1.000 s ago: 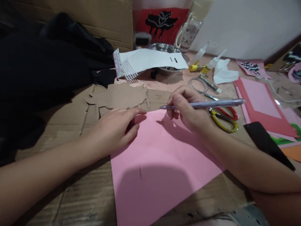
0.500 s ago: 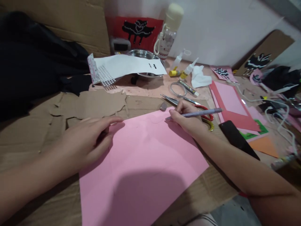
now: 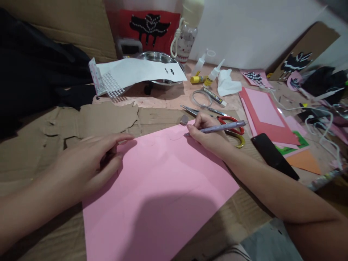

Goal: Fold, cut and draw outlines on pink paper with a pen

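Observation:
A large pink sheet of paper [image 3: 152,174] lies flat in front of me, with a faint curved line near its far edge. My right hand [image 3: 208,134] pinches a slim purple-grey mechanical pencil [image 3: 223,127], its tip on the paper at that line. Over the sheet's left edge rests my left hand [image 3: 95,163], fingers stretched out and thumb apart, gripping nothing. A small grey eraser-like lump [image 3: 184,120] sits just beyond the far edge of the sheet. Scissors [image 3: 231,121] with red and yellow handles lie partly hidden behind my right hand.
Cardboard [image 3: 108,117] covers the table under the paper. Behind are a metal bowl [image 3: 156,56], a white card strip [image 3: 141,70], glue bottles [image 3: 213,74] and a drinking bottle [image 3: 186,40]. On the right lie a black phone [image 3: 274,156] and coloured papers [image 3: 285,136]. Black fabric [image 3: 35,69] fills the left.
The whole view has shifted slightly, so things sit a little further left and higher. The pencil tip remains at the sheet's far edge; the left hand stays on the paper.

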`<state>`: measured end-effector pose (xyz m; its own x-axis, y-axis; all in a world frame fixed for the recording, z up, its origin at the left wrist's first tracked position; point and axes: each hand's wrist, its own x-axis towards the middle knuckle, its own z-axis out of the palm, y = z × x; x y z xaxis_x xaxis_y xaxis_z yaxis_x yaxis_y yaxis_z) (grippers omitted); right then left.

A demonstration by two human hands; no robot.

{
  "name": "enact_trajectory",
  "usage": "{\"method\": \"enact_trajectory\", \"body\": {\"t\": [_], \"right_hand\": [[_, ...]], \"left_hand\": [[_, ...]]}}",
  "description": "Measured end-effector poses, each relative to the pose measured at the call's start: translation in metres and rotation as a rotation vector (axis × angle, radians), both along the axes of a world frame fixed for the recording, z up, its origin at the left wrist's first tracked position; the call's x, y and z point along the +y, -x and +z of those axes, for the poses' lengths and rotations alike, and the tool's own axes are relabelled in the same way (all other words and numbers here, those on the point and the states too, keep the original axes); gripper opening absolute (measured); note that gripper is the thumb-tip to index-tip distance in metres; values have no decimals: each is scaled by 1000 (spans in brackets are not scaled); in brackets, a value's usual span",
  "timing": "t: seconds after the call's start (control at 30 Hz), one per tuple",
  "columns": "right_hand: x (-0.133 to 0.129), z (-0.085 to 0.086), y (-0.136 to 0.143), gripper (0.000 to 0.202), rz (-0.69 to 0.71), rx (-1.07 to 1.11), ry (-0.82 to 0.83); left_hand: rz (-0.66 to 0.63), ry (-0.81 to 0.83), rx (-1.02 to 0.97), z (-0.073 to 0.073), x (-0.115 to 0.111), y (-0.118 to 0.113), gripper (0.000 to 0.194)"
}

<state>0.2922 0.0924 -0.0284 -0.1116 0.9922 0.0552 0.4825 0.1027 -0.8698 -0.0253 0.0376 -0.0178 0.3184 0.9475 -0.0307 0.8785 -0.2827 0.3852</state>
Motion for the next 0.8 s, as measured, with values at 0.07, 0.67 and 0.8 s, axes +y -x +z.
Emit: {"method": "enact_trajectory", "body": {"t": [0.07,0.67,0.8], "right_hand": [[0,0,0,33,-7,-9,-8],[1,-1,-1,32,18,-60,-67],[2,1,-1,33,11,-99,-93]], "left_hand": [[-19,-19,-3,-5,2,3,44],[-91,-153,-22,-13,7,8,45],[-106,-166,-21,-12,6,8,43]]}}
